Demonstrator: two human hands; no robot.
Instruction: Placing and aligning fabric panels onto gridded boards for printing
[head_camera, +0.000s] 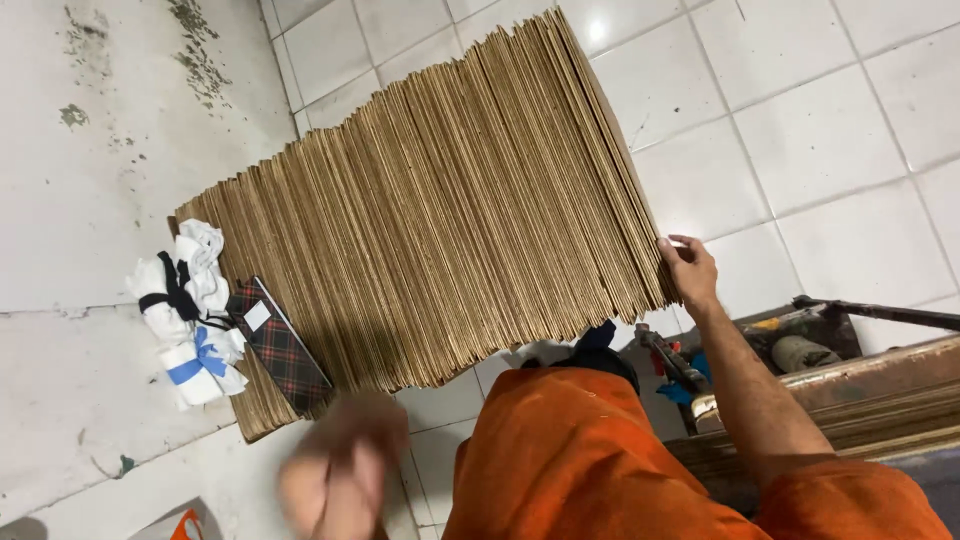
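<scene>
Nearest the camera, the left hand (340, 470) is a blur low in view, its fingers too smeared to tell whether they are apart or closed; it hangs just below the near edge of the stack of cardboard sheets (440, 220). Beside those fingers, on the stack's end, lie a plaid notebook (280, 345) and white cloth bundles (190, 310). Farther up, the right hand (688, 270) grips the stack's other end, fingers curled over the outermost sheets. Beyond lies white tiled floor (800, 120).
</scene>
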